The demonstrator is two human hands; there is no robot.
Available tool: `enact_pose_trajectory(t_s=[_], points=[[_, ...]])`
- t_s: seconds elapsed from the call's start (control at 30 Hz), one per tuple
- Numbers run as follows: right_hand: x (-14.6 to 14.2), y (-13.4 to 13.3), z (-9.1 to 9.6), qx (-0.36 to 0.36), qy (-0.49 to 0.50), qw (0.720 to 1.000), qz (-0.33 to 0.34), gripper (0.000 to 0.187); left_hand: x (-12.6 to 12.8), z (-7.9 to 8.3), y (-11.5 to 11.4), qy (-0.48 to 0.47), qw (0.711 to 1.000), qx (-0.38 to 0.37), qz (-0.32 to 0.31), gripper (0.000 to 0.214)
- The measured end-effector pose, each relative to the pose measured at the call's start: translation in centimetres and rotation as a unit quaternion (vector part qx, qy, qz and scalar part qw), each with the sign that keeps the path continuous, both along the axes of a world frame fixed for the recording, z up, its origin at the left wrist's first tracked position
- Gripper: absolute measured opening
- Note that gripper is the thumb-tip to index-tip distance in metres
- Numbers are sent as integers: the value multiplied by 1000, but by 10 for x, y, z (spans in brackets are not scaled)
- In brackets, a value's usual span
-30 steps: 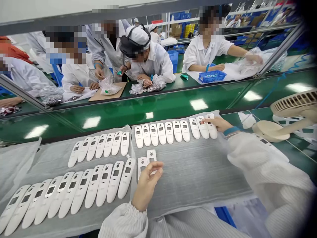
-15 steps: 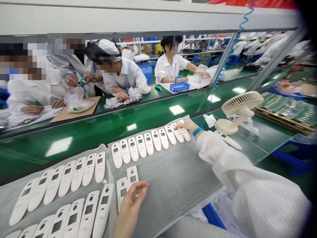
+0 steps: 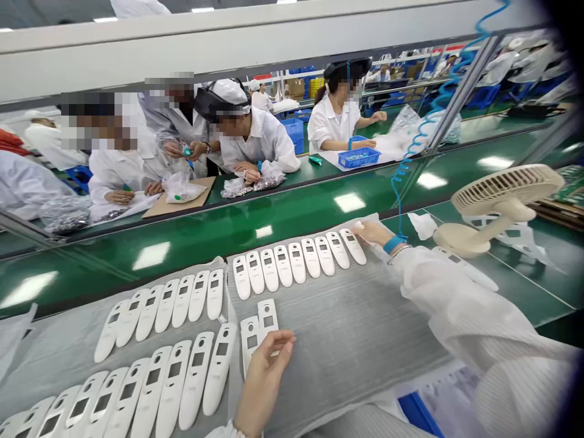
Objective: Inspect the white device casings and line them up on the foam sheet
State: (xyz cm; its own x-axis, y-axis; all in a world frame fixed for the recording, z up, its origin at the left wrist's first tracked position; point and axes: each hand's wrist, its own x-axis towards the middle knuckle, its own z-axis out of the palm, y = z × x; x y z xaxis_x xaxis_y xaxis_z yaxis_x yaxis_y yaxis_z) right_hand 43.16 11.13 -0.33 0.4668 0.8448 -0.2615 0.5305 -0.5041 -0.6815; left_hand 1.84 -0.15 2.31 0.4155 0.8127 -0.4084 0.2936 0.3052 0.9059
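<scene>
My right hand [image 3: 378, 233] is at the right end of the back row, closed on a white piece at its fingertips. It looks like one of the white plastic handset shells, mostly hidden by the fingers. Just left of it lies the last shell [image 3: 353, 246] of that row, with a round hole and a rectangular window. My left hand [image 3: 269, 371] hovers over the grey mat [image 3: 337, 340], fingers loosely curved, thumb slightly apart, nothing visible between them. Beside and partly behind it lie two more shells, one of them [image 3: 267, 316] nearer the fingertips.
More shells [image 3: 152, 377] lie in two rows on the left mat. A beige fan [image 3: 497, 207] stands right, near a coiled blue cord [image 3: 413, 149]. Behind the green belt [image 3: 305, 213], several co-workers in white sit or stand; one has a blue basket [image 3: 359, 157].
The view has swung left. My right hand has taken the end shell off the back row and moved slightly beyond it. My left hand keeps its place by the two shells.
</scene>
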Motion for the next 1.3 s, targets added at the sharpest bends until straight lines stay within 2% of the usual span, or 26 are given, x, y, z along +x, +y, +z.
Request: enact_pose_trajectory(t_s=[0.13,0.27,0.33,0.43,0.57,0.67,0.73,0.77,0.8,0.87,0.93,1.0,1.07,1.13,1.3], points=[[5,-10,12,-10,51,998,-27,24,-5,-5,-1,49,997,51,45,36],[8,-24,29,5,77,997,-25,21,-11,-11,-3,143,969,180,92,27],[9,-31,34,-13,57,997,-45,22,-12,-14,-4,180,948,246,92,22],[9,-36,32,-56,44,995,-69,26,-12,-20,-7,241,919,302,84,19],[7,-35,26,-63,32,993,-90,22,-12,-29,-11,314,888,331,61,21],[-4,-30,30,-35,-33,993,-104,12,-13,-34,-14,342,877,335,45,25],[-26,-29,34,4,-66,994,-87,5,-12,-35,-15,349,877,329,43,28],[-43,-29,35,20,-59,996,-57,7,-12,-35,-15,351,877,325,44,28],[-64,-31,35,27,-34,999,-17,11,-11,-35,-14,352,878,322,45,29],[-114,-37,29,-9,67,990,124,13,-10,-34,-9,350,881,316,47,29],[-167,-45,17,-54,157,955,247,21,-9,-34,-2,343,887,306,51,29],[-211,-52,4,-91,254,906,326,32,-8,-34,5,326,897,292,60,29],[-242,-57,-6,-103,288,889,342,40,-7,-34,10,297,910,279,74,30],[-261,-59,-11,-108,312,877,348,44,-6,-34,11,253,926,264,94,29],[-273,-70,0,-84,394,840,364,45,-8,-27,8,85,961,188,184,19]])
